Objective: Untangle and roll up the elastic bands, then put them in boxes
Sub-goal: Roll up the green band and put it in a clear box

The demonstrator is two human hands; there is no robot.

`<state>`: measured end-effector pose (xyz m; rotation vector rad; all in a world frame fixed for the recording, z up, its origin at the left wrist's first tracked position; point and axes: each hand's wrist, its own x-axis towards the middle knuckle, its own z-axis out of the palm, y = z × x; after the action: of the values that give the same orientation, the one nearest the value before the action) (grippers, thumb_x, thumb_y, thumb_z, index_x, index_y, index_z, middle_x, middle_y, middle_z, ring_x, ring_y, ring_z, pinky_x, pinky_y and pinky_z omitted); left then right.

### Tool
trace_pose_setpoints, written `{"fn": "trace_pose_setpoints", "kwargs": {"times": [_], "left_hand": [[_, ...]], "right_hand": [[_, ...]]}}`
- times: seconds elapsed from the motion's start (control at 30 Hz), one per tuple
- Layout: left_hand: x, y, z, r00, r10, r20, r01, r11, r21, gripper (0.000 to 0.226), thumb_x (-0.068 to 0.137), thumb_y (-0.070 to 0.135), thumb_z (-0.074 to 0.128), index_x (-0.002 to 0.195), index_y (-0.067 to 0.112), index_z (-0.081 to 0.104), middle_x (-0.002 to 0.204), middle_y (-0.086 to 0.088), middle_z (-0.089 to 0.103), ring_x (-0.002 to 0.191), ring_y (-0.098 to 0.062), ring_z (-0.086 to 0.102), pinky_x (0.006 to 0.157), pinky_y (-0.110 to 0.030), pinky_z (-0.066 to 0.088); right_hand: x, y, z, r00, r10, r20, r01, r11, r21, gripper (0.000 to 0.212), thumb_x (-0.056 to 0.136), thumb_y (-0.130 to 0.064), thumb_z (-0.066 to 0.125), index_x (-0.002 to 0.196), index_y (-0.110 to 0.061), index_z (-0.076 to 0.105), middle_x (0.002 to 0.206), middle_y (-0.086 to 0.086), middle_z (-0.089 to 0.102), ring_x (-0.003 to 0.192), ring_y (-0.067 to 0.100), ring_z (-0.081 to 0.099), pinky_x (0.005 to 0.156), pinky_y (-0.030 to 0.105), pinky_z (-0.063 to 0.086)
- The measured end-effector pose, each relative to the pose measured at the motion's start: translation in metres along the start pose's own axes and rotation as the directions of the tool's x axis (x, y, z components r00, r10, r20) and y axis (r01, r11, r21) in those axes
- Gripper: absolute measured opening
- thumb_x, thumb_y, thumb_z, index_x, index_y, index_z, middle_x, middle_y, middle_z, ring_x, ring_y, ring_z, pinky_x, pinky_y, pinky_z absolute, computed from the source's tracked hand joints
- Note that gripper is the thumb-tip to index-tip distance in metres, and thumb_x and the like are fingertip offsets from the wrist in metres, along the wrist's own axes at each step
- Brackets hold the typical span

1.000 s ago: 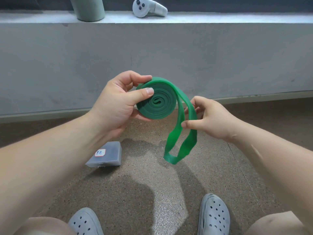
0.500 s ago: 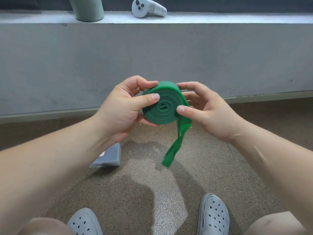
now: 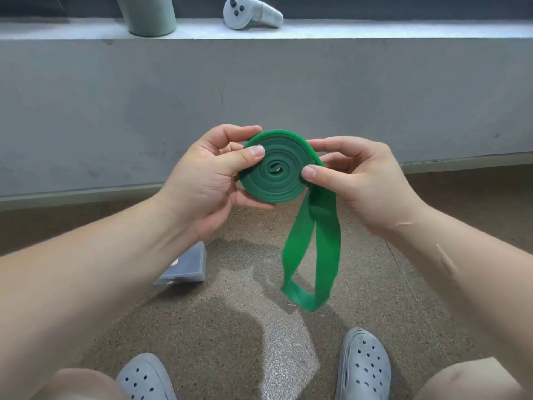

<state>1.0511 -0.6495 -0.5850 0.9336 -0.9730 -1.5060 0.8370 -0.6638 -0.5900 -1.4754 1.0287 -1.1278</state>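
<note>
A green elastic band [image 3: 274,174] is wound into a flat coil held in the air in front of me. My left hand [image 3: 207,180] grips the coil's left side, thumb on its face and fingers behind. My right hand [image 3: 360,180] pinches the coil's right edge with its thumb on the front. The band's loose end hangs below the right hand as an open loop [image 3: 311,255]. A grey plastic box [image 3: 187,267] with a red and white label lies on the floor, partly hidden by my left forearm.
A grey concrete ledge [image 3: 288,82] rises ahead, with a pale green cylinder [image 3: 147,14] and a white handheld controller [image 3: 251,13] on top. The speckled brown floor [image 3: 259,327] lies below. My two grey perforated clogs [image 3: 363,368] show at the bottom edge.
My right hand came up from the hanging strand to the coil's right edge. The coil has grown wider and the hanging loop has swung open again.
</note>
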Motion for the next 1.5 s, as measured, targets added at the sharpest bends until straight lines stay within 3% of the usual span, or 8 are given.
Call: {"fn": "trace_pose_setpoints", "kwargs": {"times": [0.23, 0.7, 0.8, 0.93, 1.1, 1.17, 1.27, 1.5], "left_hand": [[-0.001, 0.0, 0.0, 0.999, -0.029, -0.039, 0.029, 1.0, -0.009, 0.022, 0.093, 0.004, 0.059, 0.101, 0.021, 0.07, 0.098, -0.006, 0.07, 0.092, -0.028, 0.074, 0.049, -0.052, 0.06], [-0.006, -0.006, 0.015, 0.995, -0.089, -0.043, 0.079, 0.979, -0.187, 0.02, 0.1, 0.005, 0.054, 0.096, 0.025, 0.056, 0.108, -0.011, 0.07, 0.097, -0.036, 0.073, 0.06, -0.056, 0.06], [-0.003, -0.01, 0.005, 0.996, -0.087, 0.008, 0.086, 0.993, 0.077, 0.02, 0.097, 0.003, 0.058, 0.093, 0.022, 0.053, 0.105, -0.01, 0.069, 0.098, -0.029, 0.071, 0.057, -0.056, 0.06], [0.002, -0.002, -0.011, 0.997, -0.051, 0.054, 0.014, 0.845, 0.534, 0.023, 0.083, 0.02, 0.08, 0.09, 0.018, 0.057, 0.103, -0.007, 0.072, 0.096, -0.023, 0.071, 0.067, -0.06, 0.061], [0.001, 0.003, 0.002, 0.967, -0.16, 0.196, 0.017, 0.815, 0.58, 0.033, 0.088, 0.011, 0.074, 0.113, 0.033, 0.069, 0.104, -0.015, 0.068, 0.079, -0.021, 0.072, 0.056, -0.037, 0.056], [-0.001, 0.001, 0.005, 0.956, -0.195, 0.218, 0.036, 0.818, 0.575, 0.035, 0.09, 0.007, 0.071, 0.115, 0.033, 0.071, 0.105, -0.023, 0.066, 0.074, -0.025, 0.066, 0.051, -0.033, 0.05], [-0.001, -0.002, 0.004, 0.953, -0.206, 0.221, 0.047, 0.823, 0.566, 0.03, 0.093, 0.005, 0.067, 0.106, 0.03, 0.075, 0.108, -0.024, 0.067, 0.075, -0.026, 0.065, 0.045, -0.027, 0.046], [0.001, -0.015, 0.003, 0.968, -0.192, 0.16, 0.051, 0.777, 0.627, 0.024, 0.08, 0.011, 0.081, 0.097, 0.026, 0.078, 0.098, -0.016, 0.076, 0.094, -0.043, 0.072, 0.073, -0.067, 0.056]], "right_hand": [[-0.003, 0.001, -0.006, 0.998, 0.046, 0.031, -0.043, 0.997, -0.069, 0.04, 0.075, -0.016, 0.081, 0.114, -0.013, 0.076, 0.092, 0.02, 0.077, 0.087, 0.036, 0.073, 0.09, 0.061, 0.055], [-0.014, 0.021, 0.028, 0.977, -0.085, -0.196, 0.085, 0.996, -0.004, 0.048, 0.09, -0.01, 0.07, 0.137, -0.011, 0.06, 0.126, 0.001, 0.071, 0.118, 0.012, 0.066, 0.107, 0.04, 0.05], [-0.01, 0.017, 0.015, 0.985, -0.063, -0.161, 0.049, 0.995, -0.087, 0.042, 0.094, -0.007, 0.066, 0.135, -0.014, 0.062, 0.126, -0.002, 0.071, 0.119, 0.009, 0.065, 0.108, 0.036, 0.049], [-0.007, 0.004, -0.002, 0.991, 0.088, 0.106, -0.062, 0.973, -0.222, 0.04, 0.096, -0.002, 0.063, 0.134, -0.016, 0.064, 0.121, -0.008, 0.073, 0.112, 0.002, 0.067, 0.099, 0.022, 0.052], [-0.008, 0.005, 0.001, 0.965, 0.12, 0.233, -0.037, 0.943, -0.331, 0.034, 0.088, -0.009, 0.076, 0.119, -0.021, 0.068, 0.101, 0.003, 0.078, 0.093, 0.02, 0.075, 0.09, 0.042, 0.059], [-0.007, 0.006, 0.001, 0.969, 0.119, 0.218, -0.056, 0.96, -0.276, 0.039, 0.079, -0.02, 0.083, 0.106, -0.023, 0.055, 0.094, 0.016, 0.074, 0.087, 0.043, 0.069, 0.082, 0.061, 0.055], [-0.005, 0.008, -0.002, 0.978, 0.094, 0.188, -0.037, 0.957, -0.287, 0.048, 0.07, -0.031, 0.084, 0.092, -0.022, 0.043, 0.092, 0.022, 0.072, 0.086, 0.05, 0.065, 0.076, 0.065, 0.054], [-0.003, 0.026, -0.003, 0.97, 0.091, 0.227, -0.011, 0.943, -0.332, 0.051, 0.067, -0.039, 0.088, 0.089, -0.019, 0.046, 0.096, 0.017, 0.072, 0.085, 0.049, 0.065, 0.075, 0.065, 0.054]]}}
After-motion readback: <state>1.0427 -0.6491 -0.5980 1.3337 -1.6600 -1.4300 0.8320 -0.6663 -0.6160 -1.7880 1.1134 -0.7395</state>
